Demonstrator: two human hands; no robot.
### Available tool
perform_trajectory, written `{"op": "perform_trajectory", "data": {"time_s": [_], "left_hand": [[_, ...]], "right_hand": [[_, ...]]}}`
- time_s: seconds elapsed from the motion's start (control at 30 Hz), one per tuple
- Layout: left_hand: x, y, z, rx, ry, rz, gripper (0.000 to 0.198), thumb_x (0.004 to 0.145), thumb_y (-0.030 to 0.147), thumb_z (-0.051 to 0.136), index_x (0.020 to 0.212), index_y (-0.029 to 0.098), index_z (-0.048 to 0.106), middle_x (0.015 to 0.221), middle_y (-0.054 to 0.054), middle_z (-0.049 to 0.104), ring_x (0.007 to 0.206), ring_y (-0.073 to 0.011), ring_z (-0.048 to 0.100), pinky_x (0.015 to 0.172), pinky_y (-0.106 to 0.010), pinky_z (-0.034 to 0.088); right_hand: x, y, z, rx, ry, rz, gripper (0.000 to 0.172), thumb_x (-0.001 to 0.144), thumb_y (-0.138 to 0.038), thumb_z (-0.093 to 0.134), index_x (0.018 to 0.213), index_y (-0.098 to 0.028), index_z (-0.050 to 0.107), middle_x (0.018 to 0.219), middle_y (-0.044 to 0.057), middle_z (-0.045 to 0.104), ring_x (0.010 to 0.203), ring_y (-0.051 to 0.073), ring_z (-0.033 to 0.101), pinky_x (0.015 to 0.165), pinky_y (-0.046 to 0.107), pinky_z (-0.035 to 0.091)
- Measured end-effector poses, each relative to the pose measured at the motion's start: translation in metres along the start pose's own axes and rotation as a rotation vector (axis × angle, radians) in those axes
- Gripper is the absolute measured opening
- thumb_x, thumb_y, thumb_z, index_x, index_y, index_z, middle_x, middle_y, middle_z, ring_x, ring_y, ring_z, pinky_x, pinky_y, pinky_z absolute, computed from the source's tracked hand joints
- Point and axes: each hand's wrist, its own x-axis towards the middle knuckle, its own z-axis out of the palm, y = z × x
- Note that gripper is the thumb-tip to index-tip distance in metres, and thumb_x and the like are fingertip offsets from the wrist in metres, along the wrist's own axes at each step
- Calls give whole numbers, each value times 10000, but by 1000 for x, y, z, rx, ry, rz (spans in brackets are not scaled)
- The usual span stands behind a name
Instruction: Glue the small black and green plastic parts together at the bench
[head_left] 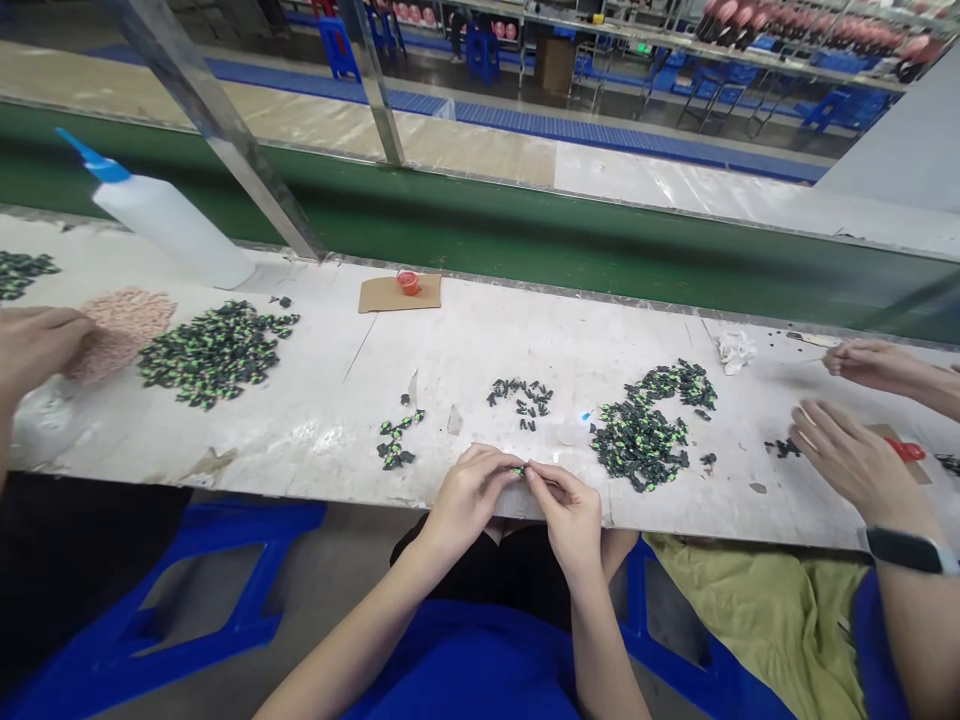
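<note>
My left hand (469,495) and my right hand (568,510) meet at the table's near edge, fingers pinched together on one small black-and-green part (519,469). Just beyond my left hand lies a small group of the same parts (395,442). A loose row of dark parts (523,397) sits straight ahead. A larger heap of black-and-green parts (646,430) lies beyond my right hand.
A co-worker's hands (855,460) work at the right, wearing a dark wristband (909,550). Another person's hand (34,340) is at the left by a pink pile (124,325) and a big green-black pile (214,350). A white squeeze bottle (161,215) leans at back left; a red cap (407,283) sits on cardboard.
</note>
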Motion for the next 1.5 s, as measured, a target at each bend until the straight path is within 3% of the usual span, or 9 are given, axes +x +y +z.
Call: {"op": "perform_trajectory", "data": {"time_s": [0.4,0.67,0.8,0.97,1.07,1.17,1.23,1.3,1.5], "left_hand": [[2,15,1,-312,38,-312,115,705,258,683,776,192,745,815,-45,743,787,-199,698,745,-297,573],[2,20,-1,-360,-12,-375,119,655,269,679,712,165,697,725,-42,714,719,-191,677,669,-280,540],[2,27,0,-321,5,-340,177,662,238,644,817,193,572,648,18,665,677,-158,640,688,-272,506],[2,32,3,-186,-39,-206,206,731,234,596,889,220,465,718,16,646,756,-170,643,783,-320,476],[9,28,-6,-26,-112,-104,243,759,282,620,972,225,519,839,-19,690,949,-229,646,1003,-472,360],[23,15,-28,220,-26,-139,227,807,335,604,1011,239,583,950,-33,714,989,-255,636,1087,-585,184],[31,4,-46,447,147,-233,156,847,319,553,935,217,632,981,-72,717,1027,-291,607,1058,-607,199],[35,-5,-61,664,258,-307,163,852,292,543,893,191,665,984,-117,715,1088,-342,556,1020,-624,222],[30,-23,-74,865,222,-389,168,834,274,573,788,173,699,996,-157,704,1095,-390,504,945,-649,253]], "right_hand": [[1,-3,-5,-120,43,-327,65,778,-182,687,807,-208,739,783,47,735,732,184,689,684,311,570],[-2,0,-3,-15,83,-269,112,689,-142,713,720,-200,622,659,-9,651,590,127,619,555,233,526],[-2,-2,-1,31,77,-299,135,683,-114,699,714,-199,599,657,-13,626,596,121,603,552,229,511],[0,-6,-5,-2,52,-420,115,717,-103,663,723,-202,605,640,-6,615,606,135,604,548,246,509],[6,-6,-21,-31,65,-491,85,751,-134,657,728,-202,613,659,11,643,638,152,628,573,268,526],[17,-2,-46,-99,357,-479,85,759,-224,689,731,-190,616,708,32,660,679,173,648,610,302,545],[25,-1,-62,-175,567,-429,146,753,-295,706,760,-175,622,749,53,663,711,191,655,649,339,557],[32,-1,-73,-276,651,-444,184,766,-331,694,817,-164,634,833,84,670,789,215,660,705,380,564],[38,-4,-66,-769,383,-654,377,790,-382,681,1115,-199,624,1092,126,645,1137,316,532,937,542,464]]}}
